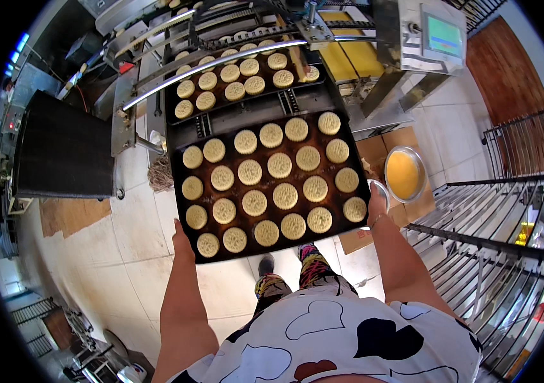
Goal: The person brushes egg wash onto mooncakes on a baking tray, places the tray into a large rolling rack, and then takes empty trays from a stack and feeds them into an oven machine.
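Observation:
Between my two hands is a dark baking tray (pixel 239 193) bearing rows of pale round pastries (pixel 285 196) with patterned tops and scalloped edges. My left hand (pixel 184 242) grips the tray's near left corner, its fingers partly hidden by the side wall. At the right edge my right hand (pixel 377 203) is closed on the tray, most of its fingers out of sight under the rim. The tray's far part lies over or on the machine's track with two chains (pixel 290 102); whether it rests there I cannot tell. Beyond it sits a second pastry-filled tray (pixel 267 73) under the machine.
A metal bar (pixel 214 70) crosses the far tray. To the right, a metal bowl (pixel 406 173) of orange-yellow liquid stands by cardboard (pixel 356 241). A metal rack (pixel 476 210) stands close to my right arm. A control screen (pixel 444 35) is at the far right, a black belt (pixel 61 147) at the left.

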The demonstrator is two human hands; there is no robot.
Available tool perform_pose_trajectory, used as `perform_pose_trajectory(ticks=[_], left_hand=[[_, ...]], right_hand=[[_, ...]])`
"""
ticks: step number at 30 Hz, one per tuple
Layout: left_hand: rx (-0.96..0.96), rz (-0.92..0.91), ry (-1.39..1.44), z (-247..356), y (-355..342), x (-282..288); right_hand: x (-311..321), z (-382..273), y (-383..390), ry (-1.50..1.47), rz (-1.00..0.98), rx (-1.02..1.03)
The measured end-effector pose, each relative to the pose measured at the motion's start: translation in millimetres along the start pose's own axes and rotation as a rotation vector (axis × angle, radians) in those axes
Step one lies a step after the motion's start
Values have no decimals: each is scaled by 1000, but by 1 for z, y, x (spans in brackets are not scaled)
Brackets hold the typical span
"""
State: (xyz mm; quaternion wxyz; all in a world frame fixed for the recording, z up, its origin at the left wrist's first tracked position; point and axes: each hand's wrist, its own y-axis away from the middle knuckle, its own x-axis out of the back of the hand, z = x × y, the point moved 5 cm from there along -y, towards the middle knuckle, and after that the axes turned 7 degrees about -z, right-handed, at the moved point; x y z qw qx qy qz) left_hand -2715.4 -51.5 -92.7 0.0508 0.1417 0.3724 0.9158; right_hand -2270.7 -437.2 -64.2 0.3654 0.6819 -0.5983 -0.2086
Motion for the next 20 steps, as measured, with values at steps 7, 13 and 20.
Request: perform_pose_trajectory(ticks=[7,13,20], left_hand=[[-82,-407,119,15,67,39],[-166,-837,113,81,114,12],[-208,-1329,-11,166,153,-27]], right_hand=[[87,131,89,-356,25,175],[131,149,222,-575,137,238],[159,196,379,-795,-160,662]])
